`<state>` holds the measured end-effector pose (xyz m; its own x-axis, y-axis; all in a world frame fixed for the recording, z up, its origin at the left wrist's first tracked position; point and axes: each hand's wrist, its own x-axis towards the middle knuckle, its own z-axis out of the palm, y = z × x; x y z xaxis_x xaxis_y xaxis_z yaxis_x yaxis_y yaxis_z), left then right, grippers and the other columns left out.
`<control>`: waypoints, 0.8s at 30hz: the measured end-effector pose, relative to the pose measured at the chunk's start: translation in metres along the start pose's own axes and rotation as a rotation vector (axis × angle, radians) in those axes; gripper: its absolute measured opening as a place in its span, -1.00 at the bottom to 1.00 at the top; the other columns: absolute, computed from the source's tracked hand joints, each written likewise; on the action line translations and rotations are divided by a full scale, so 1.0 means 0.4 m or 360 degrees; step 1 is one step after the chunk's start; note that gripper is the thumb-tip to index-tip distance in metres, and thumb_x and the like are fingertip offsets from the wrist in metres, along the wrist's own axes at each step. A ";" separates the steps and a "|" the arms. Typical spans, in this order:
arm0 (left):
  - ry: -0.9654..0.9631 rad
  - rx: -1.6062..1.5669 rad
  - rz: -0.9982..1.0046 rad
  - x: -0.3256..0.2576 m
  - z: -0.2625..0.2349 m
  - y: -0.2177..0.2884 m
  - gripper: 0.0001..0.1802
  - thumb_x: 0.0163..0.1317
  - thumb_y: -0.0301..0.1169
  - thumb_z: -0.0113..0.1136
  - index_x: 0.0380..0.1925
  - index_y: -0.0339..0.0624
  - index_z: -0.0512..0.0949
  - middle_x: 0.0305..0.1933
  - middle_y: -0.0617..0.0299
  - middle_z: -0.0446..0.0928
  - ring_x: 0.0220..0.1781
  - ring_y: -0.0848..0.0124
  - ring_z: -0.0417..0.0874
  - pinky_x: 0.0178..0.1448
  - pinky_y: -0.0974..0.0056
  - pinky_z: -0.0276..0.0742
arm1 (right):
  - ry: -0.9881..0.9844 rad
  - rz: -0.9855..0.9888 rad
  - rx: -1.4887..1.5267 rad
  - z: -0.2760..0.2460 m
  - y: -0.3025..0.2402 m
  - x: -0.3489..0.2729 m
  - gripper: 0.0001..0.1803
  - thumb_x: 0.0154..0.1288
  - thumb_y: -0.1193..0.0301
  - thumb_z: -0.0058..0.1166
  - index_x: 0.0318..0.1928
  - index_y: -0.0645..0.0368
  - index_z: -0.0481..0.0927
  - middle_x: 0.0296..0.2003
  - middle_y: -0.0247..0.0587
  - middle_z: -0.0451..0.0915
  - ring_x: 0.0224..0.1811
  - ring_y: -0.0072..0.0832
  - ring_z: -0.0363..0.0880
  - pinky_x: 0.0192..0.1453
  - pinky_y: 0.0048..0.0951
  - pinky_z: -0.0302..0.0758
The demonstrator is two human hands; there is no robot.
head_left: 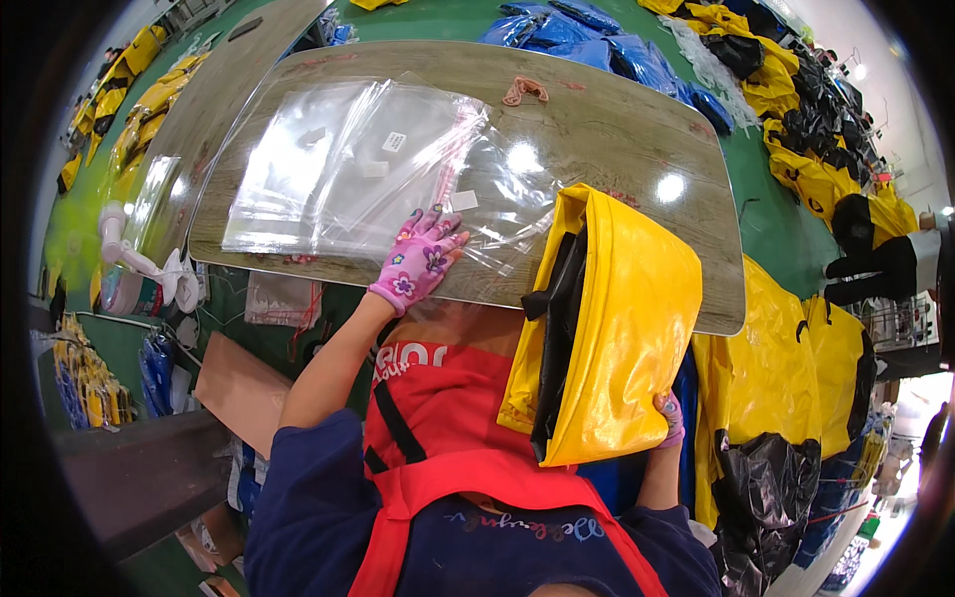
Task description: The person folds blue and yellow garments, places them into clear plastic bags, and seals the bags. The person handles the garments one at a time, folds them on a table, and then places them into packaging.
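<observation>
My left hand (422, 257), in a pink glove with a flower print, lies with its fingers spread on the near edge of a stack of clear plastic bags (343, 169). The bags are shiny and carry small white labels. A folded yellow and black bag of glossy coated fabric (637, 318) stands tilted over the table's near edge, in front of my body. My right hand (672, 418), gloved alike, grips its lower right edge; most of those fingers are hidden behind the yellow fabric. A black strip shows along the fold's left side.
The wood-patterned table (637, 139) has a rounded rim, with a pinkish cord bundle (524, 92) near its far side. Blue packed bundles (587, 40) lie beyond it. Yellow and black bags (766, 368) hang or pile at the right. A white fan-like device (139, 254) stands left.
</observation>
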<state>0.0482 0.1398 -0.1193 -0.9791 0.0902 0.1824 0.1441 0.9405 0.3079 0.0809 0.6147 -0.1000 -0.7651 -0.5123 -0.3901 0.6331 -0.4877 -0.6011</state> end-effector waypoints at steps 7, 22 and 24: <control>0.0198 -0.0460 -0.0019 0.006 0.009 -0.040 -0.63 0.34 -0.20 -0.02 0.06 0.01 0.57 0.17 0.24 0.53 0.37 0.18 0.32 0.51 0.09 0.00 | 0.0063 -0.0032 -0.0047 0.025 0.007 -0.013 -0.15 0.02 0.40 0.35 0.32 0.27 0.22 0.19 -0.05 0.46 0.19 -0.14 0.49 0.28 -0.14 0.42; 0.0344 -0.0594 -0.0057 -0.007 -0.096 0.010 -0.67 0.00 -0.24 0.41 -0.23 -0.08 0.64 -0.12 0.17 0.64 0.10 0.12 0.56 0.19 0.11 0.45 | 0.0111 -0.0104 0.0058 -0.033 0.012 -0.021 -0.18 0.05 0.43 0.33 0.32 0.26 0.23 0.18 -0.06 0.47 0.16 -0.14 0.51 0.25 -0.13 0.46; 0.0176 -0.0125 -0.0040 -0.024 -0.104 -0.031 -0.54 0.08 -0.07 0.31 -0.01 0.07 0.59 0.13 0.11 0.51 0.29 0.09 0.39 0.39 0.03 0.20 | 0.0145 -0.0142 0.0042 -0.043 0.016 -0.034 -0.17 0.05 0.43 0.33 0.32 0.26 0.23 0.18 -0.06 0.47 0.16 -0.14 0.51 0.25 -0.13 0.46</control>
<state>0.0620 0.1137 -0.0859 -0.9614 0.0261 0.2740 0.1345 0.9131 0.3850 0.0934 0.6306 -0.1104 -0.8251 -0.4005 -0.3985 0.5642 -0.5475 -0.6180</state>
